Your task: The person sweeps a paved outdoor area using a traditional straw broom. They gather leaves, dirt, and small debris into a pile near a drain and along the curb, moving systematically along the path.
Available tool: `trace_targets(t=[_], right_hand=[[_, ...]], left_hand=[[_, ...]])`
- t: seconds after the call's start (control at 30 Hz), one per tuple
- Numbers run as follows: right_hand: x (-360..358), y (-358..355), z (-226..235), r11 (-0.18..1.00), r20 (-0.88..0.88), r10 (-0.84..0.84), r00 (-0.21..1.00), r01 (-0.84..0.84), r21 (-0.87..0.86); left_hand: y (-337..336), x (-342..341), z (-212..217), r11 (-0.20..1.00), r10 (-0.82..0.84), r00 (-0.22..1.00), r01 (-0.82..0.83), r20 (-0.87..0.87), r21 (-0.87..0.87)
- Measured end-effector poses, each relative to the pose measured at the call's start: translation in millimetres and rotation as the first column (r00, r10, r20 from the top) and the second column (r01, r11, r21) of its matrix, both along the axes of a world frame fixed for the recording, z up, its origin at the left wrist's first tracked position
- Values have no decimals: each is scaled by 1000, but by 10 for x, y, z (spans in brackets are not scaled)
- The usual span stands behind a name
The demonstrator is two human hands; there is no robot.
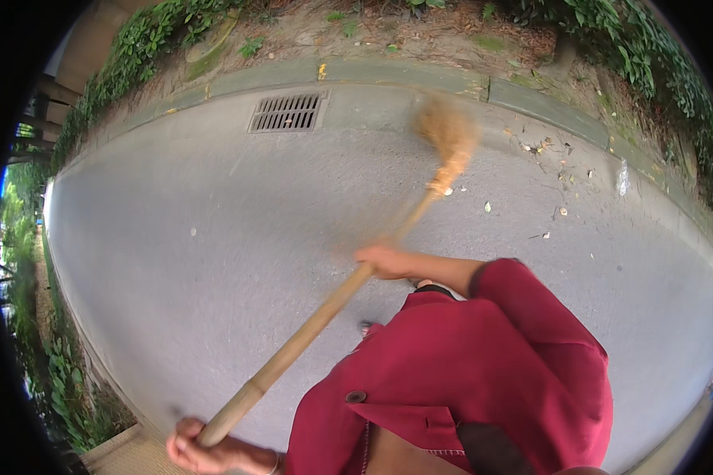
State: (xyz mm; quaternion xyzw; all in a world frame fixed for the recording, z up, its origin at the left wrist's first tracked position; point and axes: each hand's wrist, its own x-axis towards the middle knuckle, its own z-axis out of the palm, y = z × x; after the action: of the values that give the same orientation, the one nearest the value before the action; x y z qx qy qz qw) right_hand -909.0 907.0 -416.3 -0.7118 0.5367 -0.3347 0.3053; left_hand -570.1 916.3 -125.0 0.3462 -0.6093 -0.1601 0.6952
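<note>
Bamboo-handled broom (325, 309), brush end blurred above grey road (214, 261): left hand (206, 451) closed around handle's end, right hand (384, 261) gripping mid-shaft, near drain grate (287, 112).

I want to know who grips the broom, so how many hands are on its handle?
2. The right hand grips the broom handle midway, and the left hand holds its near end at the lower edge. No other hands show.
</note>
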Motion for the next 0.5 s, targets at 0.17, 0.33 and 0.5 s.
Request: trace_targets(t=[0.17,0.33,0.5], right_hand=[[-1456,1176,-334,930,-386,-192,902,293,222],[-1714,2045,-100,904,-545,-67,836,282,321],[-913,2562,439,959,-444,127,887,4,283]], left_hand=[[89,-1157,-1050,918,-186,981,196,-62,346],[790,-1321,-1227,812,-113,981,184,-160,553],[1874,-463,-832,903,158,982,-100,-107,419]])
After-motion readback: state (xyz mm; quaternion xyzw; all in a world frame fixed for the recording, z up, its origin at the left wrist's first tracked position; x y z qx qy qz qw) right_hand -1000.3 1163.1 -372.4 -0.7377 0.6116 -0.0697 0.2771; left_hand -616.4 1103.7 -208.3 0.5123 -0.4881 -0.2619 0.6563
